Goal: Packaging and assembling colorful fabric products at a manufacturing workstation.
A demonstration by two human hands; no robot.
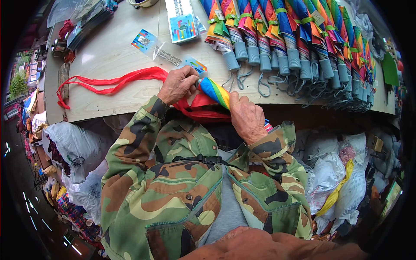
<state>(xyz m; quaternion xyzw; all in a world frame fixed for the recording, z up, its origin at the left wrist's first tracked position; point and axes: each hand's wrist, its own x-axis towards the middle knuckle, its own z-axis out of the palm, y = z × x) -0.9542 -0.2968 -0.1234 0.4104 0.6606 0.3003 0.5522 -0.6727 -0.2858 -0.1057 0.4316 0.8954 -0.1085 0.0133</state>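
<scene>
A folded rainbow-striped umbrella (215,92) lies slantwise before me at the table's near edge, its tip up toward the left. My right hand (248,116) is wrapped round its body, and a bit of striped cloth shows below that hand. At the tip, my left hand (178,85) is closed in a pinch; the fingers hide what is between them. A long red cloth strip (117,85) runs across the table from the left, passes beneath my left hand and hangs in folds under the umbrella.
Several folded rainbow umbrellas with grey-blue handles (293,59) and wrist cords lie in a row at the right. Printed cards (144,40) and a white box (183,27) rest behind my hands. Stuffed white bags (74,145) flank my seat. Flat dark packages (91,24) stand far left.
</scene>
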